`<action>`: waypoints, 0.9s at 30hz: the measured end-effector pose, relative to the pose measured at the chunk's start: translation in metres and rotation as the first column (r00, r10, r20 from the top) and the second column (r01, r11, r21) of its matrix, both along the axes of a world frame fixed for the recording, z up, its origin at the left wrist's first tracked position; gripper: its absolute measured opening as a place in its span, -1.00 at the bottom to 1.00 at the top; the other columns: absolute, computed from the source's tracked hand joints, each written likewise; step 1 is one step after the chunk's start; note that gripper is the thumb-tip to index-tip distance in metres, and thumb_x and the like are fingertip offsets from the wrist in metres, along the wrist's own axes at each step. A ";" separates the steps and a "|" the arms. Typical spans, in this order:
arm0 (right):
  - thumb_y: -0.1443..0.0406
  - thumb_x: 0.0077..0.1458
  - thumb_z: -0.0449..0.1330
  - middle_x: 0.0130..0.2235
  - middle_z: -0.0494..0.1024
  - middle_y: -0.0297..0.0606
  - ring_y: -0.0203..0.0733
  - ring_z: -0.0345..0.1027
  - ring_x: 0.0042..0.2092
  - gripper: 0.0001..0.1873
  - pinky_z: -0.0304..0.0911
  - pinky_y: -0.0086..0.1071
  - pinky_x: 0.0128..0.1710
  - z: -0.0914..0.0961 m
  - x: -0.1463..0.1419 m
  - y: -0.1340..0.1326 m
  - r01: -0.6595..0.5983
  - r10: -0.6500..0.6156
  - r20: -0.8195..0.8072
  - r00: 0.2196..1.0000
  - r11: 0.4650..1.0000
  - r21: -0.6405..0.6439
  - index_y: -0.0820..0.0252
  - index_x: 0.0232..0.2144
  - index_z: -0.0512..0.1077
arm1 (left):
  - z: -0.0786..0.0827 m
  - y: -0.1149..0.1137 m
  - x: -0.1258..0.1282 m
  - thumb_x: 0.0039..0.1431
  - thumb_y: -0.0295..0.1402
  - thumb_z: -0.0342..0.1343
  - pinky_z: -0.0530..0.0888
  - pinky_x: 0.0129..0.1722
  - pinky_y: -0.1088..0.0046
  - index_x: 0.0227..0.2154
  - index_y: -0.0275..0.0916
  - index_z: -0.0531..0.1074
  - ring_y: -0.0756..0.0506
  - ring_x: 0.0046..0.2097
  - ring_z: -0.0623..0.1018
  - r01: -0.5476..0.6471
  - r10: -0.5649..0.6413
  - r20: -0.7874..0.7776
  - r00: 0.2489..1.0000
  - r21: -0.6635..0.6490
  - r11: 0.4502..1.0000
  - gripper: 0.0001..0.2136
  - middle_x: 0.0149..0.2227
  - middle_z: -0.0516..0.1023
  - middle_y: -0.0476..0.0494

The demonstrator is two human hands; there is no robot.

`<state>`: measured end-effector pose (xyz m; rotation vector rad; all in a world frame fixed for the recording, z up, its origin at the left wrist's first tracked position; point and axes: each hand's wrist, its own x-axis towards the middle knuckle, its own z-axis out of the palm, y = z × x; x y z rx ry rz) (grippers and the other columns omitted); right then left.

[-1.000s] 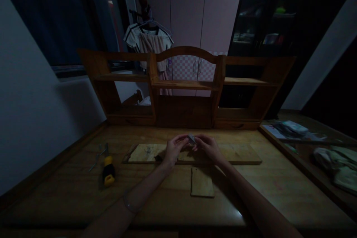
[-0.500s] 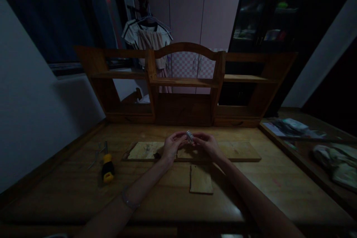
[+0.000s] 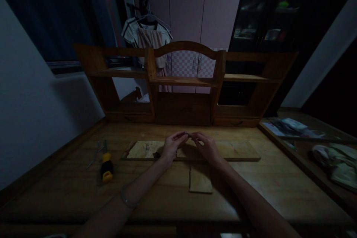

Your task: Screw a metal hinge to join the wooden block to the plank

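Above the long board (image 3: pixel 241 150) on the wooden desk (image 3: pixel 251 189), the left hand (image 3: pixel 172 146) and the right hand (image 3: pixel 208 149) pinch 1 small metal piece (image 3: pixel 188 135) from opposite sides, with the small board (image 3: pixel 200 183) lying nearer the front edge and the yellow-and-black screwdriver (image 3: pixel 106 167) well off to the left.

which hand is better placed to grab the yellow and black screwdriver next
Probably the left hand: the yellow and black handled screwdriver lies nearer to it than to the right hand. Both hands' fingertips meet at a small grey metal piece, which the left would likely release first.
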<state>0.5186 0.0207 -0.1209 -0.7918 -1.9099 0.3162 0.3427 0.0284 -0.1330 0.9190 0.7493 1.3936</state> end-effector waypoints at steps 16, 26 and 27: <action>0.35 0.30 0.13 -0.07 0.53 -0.41 -0.32 0.44 -0.07 -0.78 0.32 -0.46 -0.03 -0.005 -0.001 0.002 0.050 -0.050 0.001 0.999 0.999 -0.002 0.08 -0.06 0.50 | -0.002 0.000 -0.002 -0.05 -0.30 0.43 0.45 -0.02 0.45 -0.11 -0.35 0.51 -0.10 -0.07 0.55 -0.022 0.029 -0.074 0.997 0.093 0.995 -0.57 -0.08 0.54 -0.30; 0.31 0.31 0.13 -0.07 0.53 -0.40 -0.31 0.45 -0.08 -0.79 0.33 -0.45 -0.05 -0.006 0.000 0.004 0.051 -0.052 -0.020 0.998 0.998 -0.028 0.06 -0.04 0.48 | -0.005 0.000 -0.003 -0.02 -0.28 0.41 0.46 -0.07 0.49 -0.09 -0.30 0.52 -0.08 -0.08 0.55 -0.008 0.020 -0.112 0.993 0.115 0.993 -0.58 -0.08 0.54 -0.26; 0.30 0.31 0.13 -0.08 0.53 -0.40 -0.31 0.45 -0.09 -0.79 0.33 -0.44 -0.05 -0.006 0.000 0.004 0.053 -0.054 -0.020 0.998 0.998 -0.028 0.06 -0.05 0.49 | -0.003 -0.001 -0.003 -0.02 -0.28 0.41 0.46 -0.07 0.49 -0.09 -0.30 0.52 -0.08 -0.08 0.55 -0.009 0.023 -0.119 0.993 0.112 0.994 -0.58 -0.08 0.54 -0.26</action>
